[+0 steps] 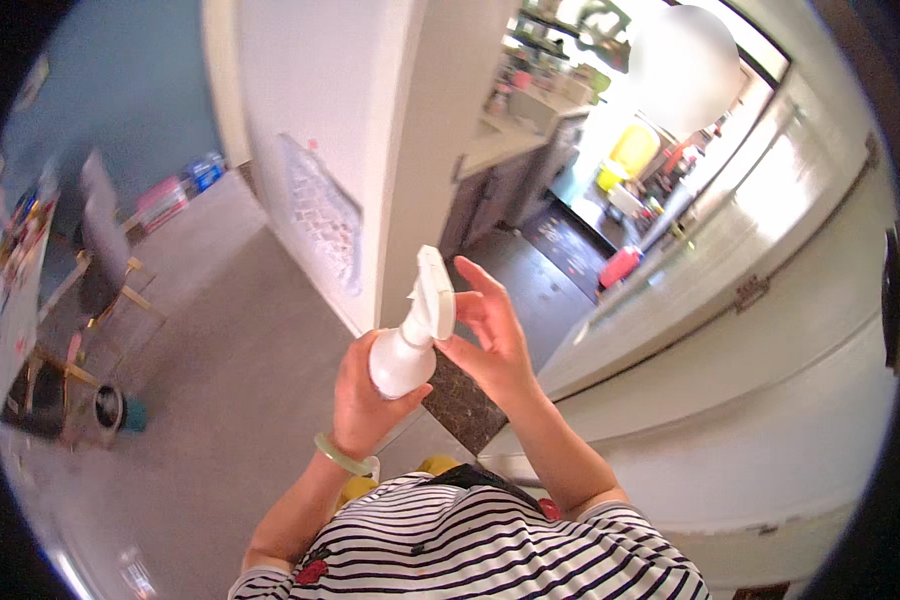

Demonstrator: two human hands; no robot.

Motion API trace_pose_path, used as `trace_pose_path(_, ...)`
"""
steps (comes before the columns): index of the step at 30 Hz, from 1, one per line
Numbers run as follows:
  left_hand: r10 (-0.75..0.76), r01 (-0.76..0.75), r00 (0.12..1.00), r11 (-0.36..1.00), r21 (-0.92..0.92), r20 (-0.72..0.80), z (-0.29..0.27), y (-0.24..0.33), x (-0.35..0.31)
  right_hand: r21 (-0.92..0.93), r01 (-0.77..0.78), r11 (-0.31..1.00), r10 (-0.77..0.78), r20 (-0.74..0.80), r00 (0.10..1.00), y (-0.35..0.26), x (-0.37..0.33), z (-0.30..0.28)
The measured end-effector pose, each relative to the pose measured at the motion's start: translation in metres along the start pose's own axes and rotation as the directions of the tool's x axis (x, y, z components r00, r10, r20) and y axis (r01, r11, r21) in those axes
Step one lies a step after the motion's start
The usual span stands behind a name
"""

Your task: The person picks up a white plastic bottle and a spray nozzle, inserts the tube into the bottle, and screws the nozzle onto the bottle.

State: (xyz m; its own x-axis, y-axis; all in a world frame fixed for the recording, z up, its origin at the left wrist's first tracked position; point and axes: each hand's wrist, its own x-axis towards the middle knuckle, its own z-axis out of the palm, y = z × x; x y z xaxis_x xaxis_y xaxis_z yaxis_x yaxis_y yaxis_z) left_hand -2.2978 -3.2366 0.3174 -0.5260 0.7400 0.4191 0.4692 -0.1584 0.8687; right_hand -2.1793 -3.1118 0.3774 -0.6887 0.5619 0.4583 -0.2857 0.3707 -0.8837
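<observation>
A white spray bottle [403, 362] stands a little tilted in front of me, its trigger head [432, 298] at the top. My left hand [362, 405] is wrapped round the bottle's body, and a pale bangle circles that wrist. Just right of the trigger head is my right hand [492, 345], its fingers apart and the index finger stretched up. Its thumb and bent fingers come right up to the head's side; whether they touch it I cannot tell.
A doorway ahead leads to a kitchen with a counter [500, 145] and a dark mat [570, 245]. To the right stands a pale door [750, 370]. At left are a cluttered table [20, 300], a chair [105, 225] and a bin [110, 408]. Boxes [160, 203] line the blue wall.
</observation>
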Motion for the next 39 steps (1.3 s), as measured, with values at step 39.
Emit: trace_pose_path(39,0.247,-0.102,0.866,0.939,-0.329,0.434,0.398,-0.09,0.382,-0.177,-0.105,0.979,-0.057,-0.722,0.689,0.169,0.207,-0.356)
